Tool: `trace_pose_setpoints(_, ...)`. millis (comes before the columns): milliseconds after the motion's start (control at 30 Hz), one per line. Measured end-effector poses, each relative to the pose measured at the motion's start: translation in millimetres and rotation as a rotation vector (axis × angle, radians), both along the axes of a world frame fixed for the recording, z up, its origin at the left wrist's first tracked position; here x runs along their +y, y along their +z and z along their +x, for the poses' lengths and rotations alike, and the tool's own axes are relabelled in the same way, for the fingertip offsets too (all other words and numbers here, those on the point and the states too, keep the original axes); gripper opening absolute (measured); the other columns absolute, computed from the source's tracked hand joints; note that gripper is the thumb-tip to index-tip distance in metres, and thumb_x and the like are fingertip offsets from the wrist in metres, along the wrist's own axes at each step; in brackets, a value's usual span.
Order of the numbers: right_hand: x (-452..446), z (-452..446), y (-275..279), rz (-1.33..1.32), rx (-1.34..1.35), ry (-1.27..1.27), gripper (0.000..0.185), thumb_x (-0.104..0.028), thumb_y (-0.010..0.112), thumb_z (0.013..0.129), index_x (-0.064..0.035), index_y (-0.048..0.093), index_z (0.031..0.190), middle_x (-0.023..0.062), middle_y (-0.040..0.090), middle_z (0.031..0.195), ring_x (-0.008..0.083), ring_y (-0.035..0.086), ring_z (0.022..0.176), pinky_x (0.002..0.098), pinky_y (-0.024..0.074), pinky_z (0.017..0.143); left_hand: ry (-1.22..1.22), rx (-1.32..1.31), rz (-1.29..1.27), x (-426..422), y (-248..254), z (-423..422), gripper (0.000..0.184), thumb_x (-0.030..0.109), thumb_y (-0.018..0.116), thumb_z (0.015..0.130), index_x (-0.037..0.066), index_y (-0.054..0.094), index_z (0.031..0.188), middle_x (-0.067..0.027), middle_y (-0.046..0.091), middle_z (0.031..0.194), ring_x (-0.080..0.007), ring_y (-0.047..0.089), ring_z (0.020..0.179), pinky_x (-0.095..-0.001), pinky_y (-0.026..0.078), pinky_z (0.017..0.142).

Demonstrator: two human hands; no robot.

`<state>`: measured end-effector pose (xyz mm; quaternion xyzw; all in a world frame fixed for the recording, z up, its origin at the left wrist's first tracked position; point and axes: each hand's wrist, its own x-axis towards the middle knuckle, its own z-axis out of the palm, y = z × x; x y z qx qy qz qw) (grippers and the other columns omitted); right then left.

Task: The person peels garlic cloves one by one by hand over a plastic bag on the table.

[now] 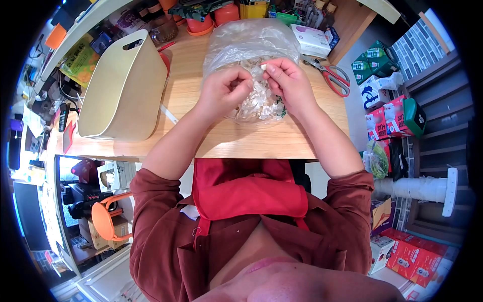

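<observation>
My right hand (289,85) is closed, pinching a small white piece (263,67) between thumb and forefinger; it may be a garlic clove, but its kind is unclear. Close beside it, my left hand (226,89) has its fingers curled in, and whatever they hold is hidden. Both hands are over the open mouth of a clear plastic bag (251,38) lying on the wooden table. Pale, papery pieces (259,103) fill the bag's near part, below and between my hands.
A cream bin (121,90) with a handle slot stands on the left. Red-handled scissors (334,79) and a white box (311,40) lie to the right of the bag. Orange pots (198,24) and bottles line the back. Cartons (385,121) are stacked on the floor at right.
</observation>
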<state>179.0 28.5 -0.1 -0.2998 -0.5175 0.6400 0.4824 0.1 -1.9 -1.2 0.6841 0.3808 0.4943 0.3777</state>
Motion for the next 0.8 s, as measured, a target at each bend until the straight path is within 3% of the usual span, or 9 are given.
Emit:
trace_pose_setpoints(67,3,5,-1,-0.054,0.094,0.089,0.013,-0.016,0.053,0.089,-0.0037,0.056,0.091,0.0018,0.056,0.074,0.0032,0.040,0.053,0.0151,0.0293,0.045,0.142,0.166,0.125,4,-2,0,0.008,0.008,0.062,0.081,0.001,0.057,0.079,0.0005,0.056,0.069,-0.0048,0.050,0.056,-0.0184,0.042,0.051)
trace_pose_setpoints(167,2,5,0,-0.116,0.149,0.170,0.013,-0.018,0.054,0.089,-0.0050,0.056,0.087,0.0018,0.056,0.073,0.0033,0.040,0.053,0.0153,0.0286,0.044,0.199,0.268,0.111,7,-5,-1,0.009,0.007,0.065,0.078,0.001,0.059,0.081,0.0007,0.056,0.068,-0.0049,0.050,0.059,-0.0190,0.042,0.053)
trace_pose_setpoints(667,-1,2,-2,-0.068,-0.027,0.189,0.016,-0.023,0.053,0.089,-0.0076,0.054,0.083,-0.0005,0.052,0.068,0.0034,0.039,0.050,0.0156,0.0270,0.043,0.142,0.217,0.312,2,6,0,0.010,0.005,0.065,0.077,0.002,0.064,0.087,-0.0015,0.058,0.076,-0.0065,0.049,0.061,-0.0195,0.040,0.053)
trace_pose_setpoints(800,-2,2,-2,-0.062,-0.055,0.200,0.018,-0.024,0.053,0.089,-0.0077,0.053,0.081,-0.0009,0.052,0.068,0.0031,0.039,0.050,0.0159,0.0274,0.043,0.148,0.160,0.308,1,6,3,0.009,0.004,0.067,0.073,0.004,0.064,0.082,-0.0038,0.057,0.068,-0.0102,0.049,0.054,-0.0229,0.041,0.049)
